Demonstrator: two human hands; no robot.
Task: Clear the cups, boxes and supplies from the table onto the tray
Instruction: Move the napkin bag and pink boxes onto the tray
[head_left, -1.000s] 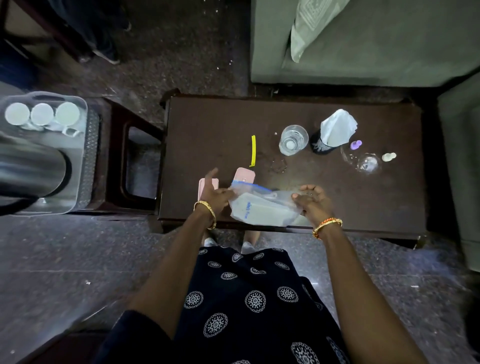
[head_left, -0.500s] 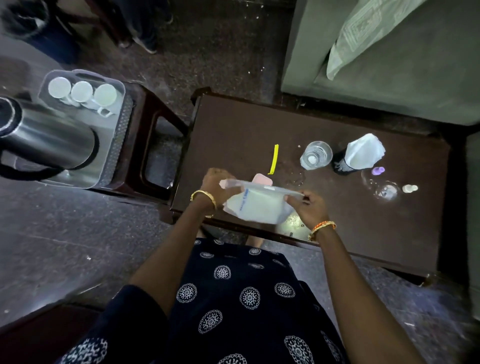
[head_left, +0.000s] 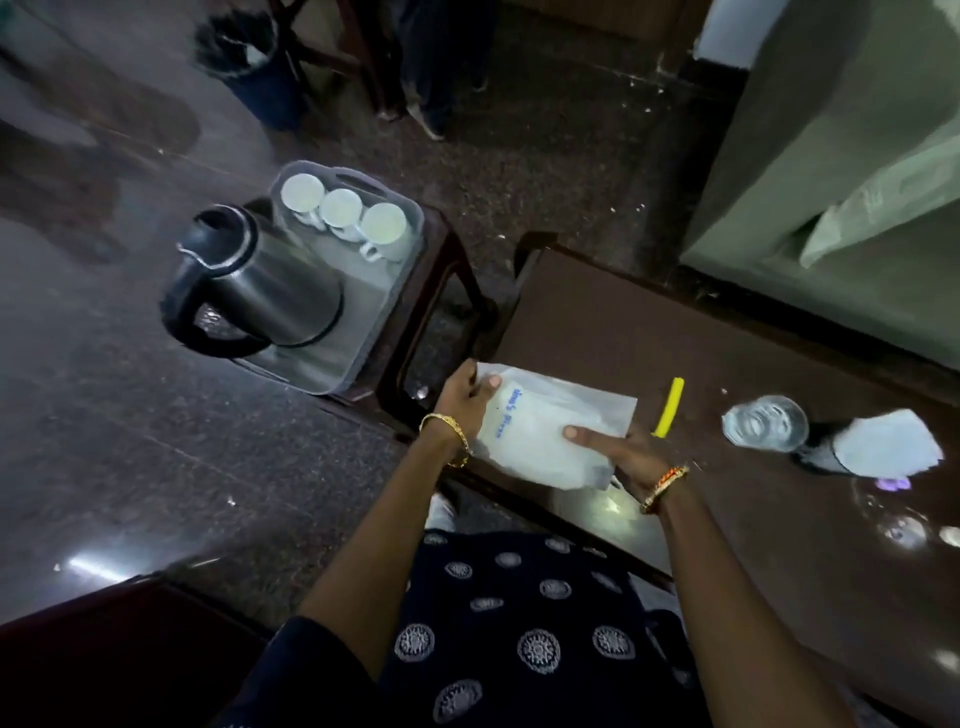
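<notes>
A clear plastic bag (head_left: 540, 421) with white contents and blue writing is held above the near left corner of the dark wooden table (head_left: 649, 332). My left hand (head_left: 462, 400) grips its left edge and my right hand (head_left: 618, 452) grips its right side, thumb on top. The grey tray (head_left: 374, 322) stands to the left on a small stool, holding a steel kettle (head_left: 260, 291) and three white cups (head_left: 343, 213). On the table lie a yellow strip (head_left: 669, 407), a glass (head_left: 766, 422) and a dark cup with white paper (head_left: 872, 447).
More glassware (head_left: 904, 530) and a small purple item (head_left: 892, 483) sit at the table's right end. A green sofa (head_left: 841, 156) stands behind the table. A person's legs (head_left: 431, 67) and a bin (head_left: 249, 57) are on the stone floor at the top.
Both hands have carried the bag leftward to the table's left corner, toward the tray. The view has swung left, so the tray and kettle now sit nearer the centre.
</notes>
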